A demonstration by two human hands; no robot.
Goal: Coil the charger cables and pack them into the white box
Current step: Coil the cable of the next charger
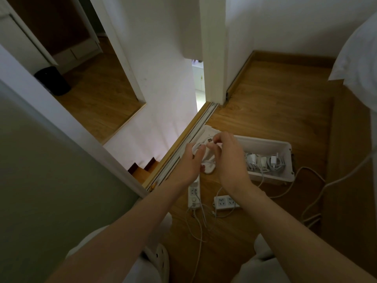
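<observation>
My left hand [192,162] grips the white cable coil [195,149]; my right hand [229,160] pinches its plug end beside it. I'd tuck that end through snugly before lowering it into the white box [265,141] just beyond my right hand.

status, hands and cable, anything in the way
Left hand grips white cable coil; right hand pinches its plug end. White box open, coiled chargers inside. Loose cables, two power strips on floor beside it.

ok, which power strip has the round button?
The lengthwise power strip below the left hand; the crosswise strip by the right forearm shows only sockets.
</observation>
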